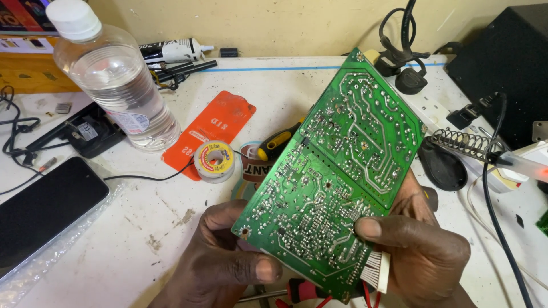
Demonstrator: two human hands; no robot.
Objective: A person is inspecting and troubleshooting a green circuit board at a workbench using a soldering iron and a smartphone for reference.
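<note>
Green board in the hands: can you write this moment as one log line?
hands: left and right both hold green board | side up: solder side | under it: table | nearby: solder roll, bottle

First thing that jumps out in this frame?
The green circuit board, solder side up at centre frame, gripped at its lower edge by the left hand and right hand. Next, the clear plastic bottle at upper left, and the soldering iron stand at right.
</note>
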